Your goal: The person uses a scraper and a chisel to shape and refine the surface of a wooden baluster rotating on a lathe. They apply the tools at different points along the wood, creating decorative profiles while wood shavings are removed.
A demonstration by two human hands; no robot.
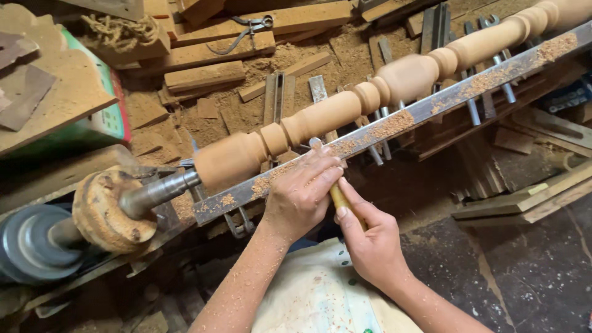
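— Both hands were on the tool, weren't they? Our left hand (300, 194) lay curled over the long grey metal tool rest (394, 120), fingers folded down, pinning the blade end of the wooden-handled turning chisel (340, 198) against it. Our right hand (370, 243) was closed around the yellowish handle lower down.

— Yes, and the chisel's tip met the pale turned wooden spindle (345, 108) somewhere behind our left fingers; we couldn't see the exact contact.

— Where did the spindle sit?

— It ran slantwise across the view, from the lathe's steel drive shaft (157, 192) beside the crusted round faceplate (105, 213) at lower left, up past the top right corner, just behind the rest.

— How far along did we judge it?

— Well on. Beads, coves and swelling barrels were already cut along most of the visible length. The plain thick cylinder nearest the drive end looked least detailed, so we judged that some shaping there, plus smoothing, remained.

— And its look?

— Light tan, even and matte, no bark or flats. Orange-brown sawdust (388, 126) lay heaped on the rest, speckled our forearms, and covered the bench among loose wooden offcuts (203, 75) and spare steel chisels (475, 105).
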